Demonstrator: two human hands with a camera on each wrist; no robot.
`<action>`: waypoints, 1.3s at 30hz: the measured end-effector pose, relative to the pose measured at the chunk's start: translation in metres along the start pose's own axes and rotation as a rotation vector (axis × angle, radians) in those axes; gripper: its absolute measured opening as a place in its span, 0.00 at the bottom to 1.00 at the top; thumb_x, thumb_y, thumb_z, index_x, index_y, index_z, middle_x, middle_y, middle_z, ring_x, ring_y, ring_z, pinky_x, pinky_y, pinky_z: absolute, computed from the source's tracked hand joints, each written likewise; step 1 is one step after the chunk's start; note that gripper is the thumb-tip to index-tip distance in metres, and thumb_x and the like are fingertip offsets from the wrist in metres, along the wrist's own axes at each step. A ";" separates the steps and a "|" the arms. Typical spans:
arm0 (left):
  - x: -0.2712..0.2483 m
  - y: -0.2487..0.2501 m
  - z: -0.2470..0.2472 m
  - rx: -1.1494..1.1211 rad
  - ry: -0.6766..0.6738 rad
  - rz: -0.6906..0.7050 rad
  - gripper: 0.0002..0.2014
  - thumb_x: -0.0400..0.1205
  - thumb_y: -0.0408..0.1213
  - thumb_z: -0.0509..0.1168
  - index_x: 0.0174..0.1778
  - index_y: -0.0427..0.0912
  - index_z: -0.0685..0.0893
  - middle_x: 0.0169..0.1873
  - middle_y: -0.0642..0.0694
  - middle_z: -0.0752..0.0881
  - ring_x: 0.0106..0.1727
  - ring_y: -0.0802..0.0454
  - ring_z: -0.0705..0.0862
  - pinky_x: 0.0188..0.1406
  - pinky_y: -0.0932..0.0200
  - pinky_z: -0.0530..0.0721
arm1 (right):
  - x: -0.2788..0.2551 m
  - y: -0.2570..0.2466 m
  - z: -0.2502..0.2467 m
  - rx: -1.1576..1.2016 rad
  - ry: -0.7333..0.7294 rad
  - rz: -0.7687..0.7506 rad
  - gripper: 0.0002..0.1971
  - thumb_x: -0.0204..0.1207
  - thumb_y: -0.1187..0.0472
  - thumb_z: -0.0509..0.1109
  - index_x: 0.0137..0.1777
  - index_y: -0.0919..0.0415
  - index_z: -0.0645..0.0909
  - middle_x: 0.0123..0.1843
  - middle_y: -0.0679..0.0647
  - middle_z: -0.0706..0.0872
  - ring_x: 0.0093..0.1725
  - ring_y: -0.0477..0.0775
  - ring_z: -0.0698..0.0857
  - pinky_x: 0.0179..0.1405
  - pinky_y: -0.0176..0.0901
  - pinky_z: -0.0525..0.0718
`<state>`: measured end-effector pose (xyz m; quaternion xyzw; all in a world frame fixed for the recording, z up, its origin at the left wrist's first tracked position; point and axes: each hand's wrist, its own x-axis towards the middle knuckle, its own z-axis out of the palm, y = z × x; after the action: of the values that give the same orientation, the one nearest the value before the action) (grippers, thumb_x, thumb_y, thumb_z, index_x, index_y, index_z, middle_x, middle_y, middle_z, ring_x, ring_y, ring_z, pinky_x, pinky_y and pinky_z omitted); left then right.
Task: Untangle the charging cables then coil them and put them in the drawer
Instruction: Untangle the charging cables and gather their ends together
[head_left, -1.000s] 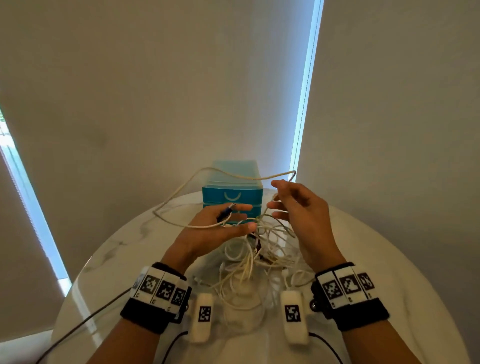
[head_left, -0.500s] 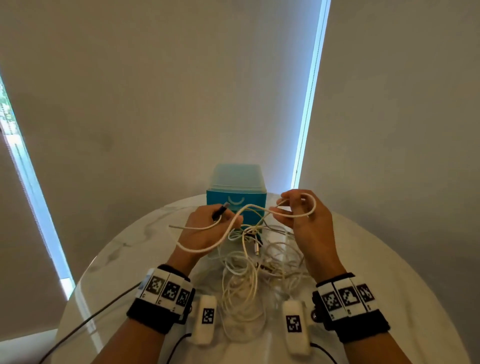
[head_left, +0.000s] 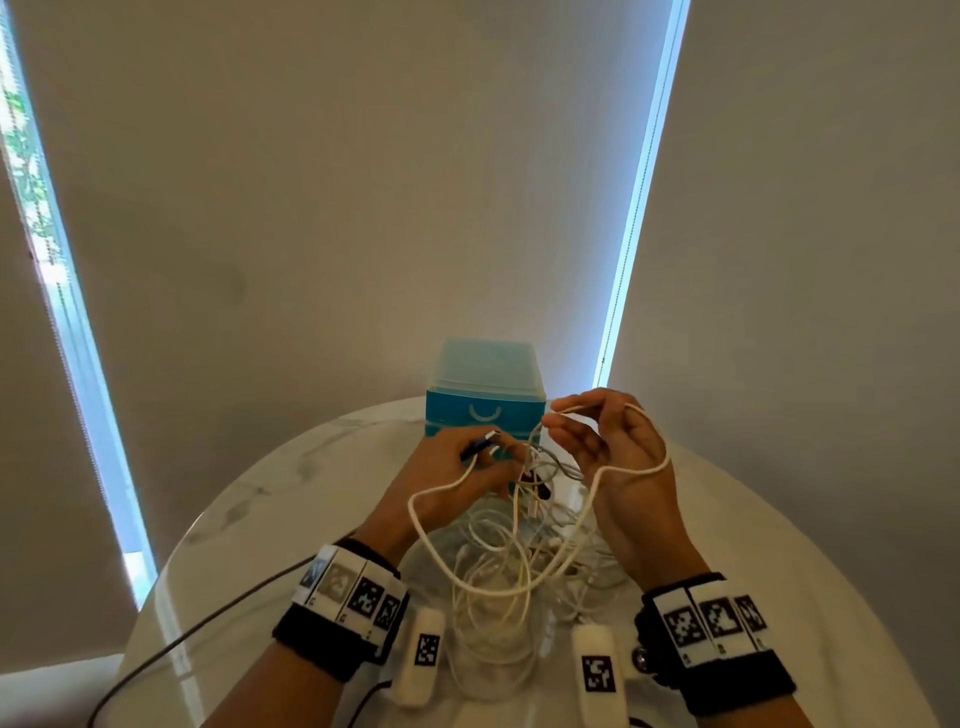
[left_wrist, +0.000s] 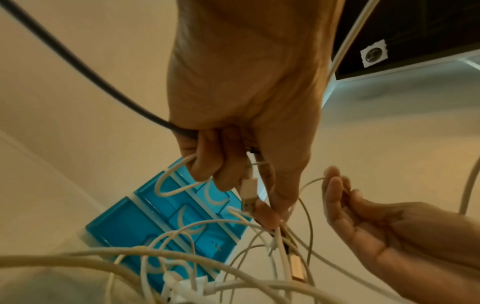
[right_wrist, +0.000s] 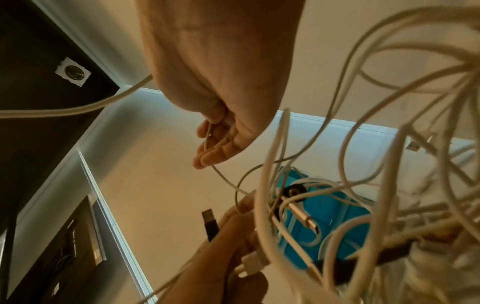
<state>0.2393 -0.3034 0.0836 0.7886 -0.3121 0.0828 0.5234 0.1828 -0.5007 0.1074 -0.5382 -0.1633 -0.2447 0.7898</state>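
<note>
A tangle of white charging cables (head_left: 498, 582) lies on the round marble table (head_left: 789, 525), partly lifted between my hands. My left hand (head_left: 493, 453) grips a black USB plug (head_left: 480, 446) together with a white USB plug (left_wrist: 248, 190) and several cable strands. My right hand (head_left: 563, 421) pinches a thin white cable (right_wrist: 207, 142) between thumb and fingers; a thicker white cable loop (head_left: 613, 470) drapes over its back and hangs down to the pile. The blue drawer unit (head_left: 485, 410), drawers closed, stands just behind both hands.
Two white marker-tagged blocks (head_left: 423, 654) (head_left: 597, 670) lie at the table's near edge, either side of the pile. A black cord (head_left: 208, 623) runs off the table to the left. Grey blinds hang close behind the drawer unit.
The thick white loop, held high between my hands, has dropped and now hangs low, draped over the back of my right hand. My left hand keeps the black plug.
</note>
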 end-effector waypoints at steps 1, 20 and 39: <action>0.000 -0.001 0.000 0.014 -0.031 -0.010 0.06 0.86 0.45 0.76 0.58 0.56 0.94 0.45 0.57 0.96 0.44 0.60 0.94 0.54 0.61 0.89 | -0.001 -0.001 0.000 0.041 -0.001 0.014 0.18 0.98 0.60 0.52 0.64 0.72 0.80 0.60 0.68 0.92 0.58 0.62 0.94 0.62 0.47 0.92; 0.003 -0.009 0.013 0.196 0.033 -0.094 0.11 0.79 0.61 0.76 0.41 0.59 0.92 0.37 0.68 0.91 0.41 0.67 0.88 0.47 0.54 0.87 | 0.000 -0.010 -0.011 0.129 -0.002 0.200 0.13 0.96 0.50 0.55 0.57 0.56 0.76 0.37 0.55 0.81 0.40 0.54 0.88 0.54 0.60 0.95; -0.007 -0.004 -0.070 -0.013 -0.097 -0.224 0.34 0.77 0.21 0.80 0.74 0.58 0.87 0.55 0.50 0.89 0.47 0.64 0.87 0.45 0.72 0.85 | 0.016 -0.025 -0.040 -0.092 0.286 0.050 0.13 0.95 0.54 0.65 0.69 0.51 0.91 0.36 0.49 0.77 0.37 0.46 0.76 0.44 0.43 0.76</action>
<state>0.2500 -0.2386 0.1082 0.8181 -0.2473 -0.0166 0.5189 0.1816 -0.5483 0.1200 -0.5373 -0.0244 -0.3063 0.7854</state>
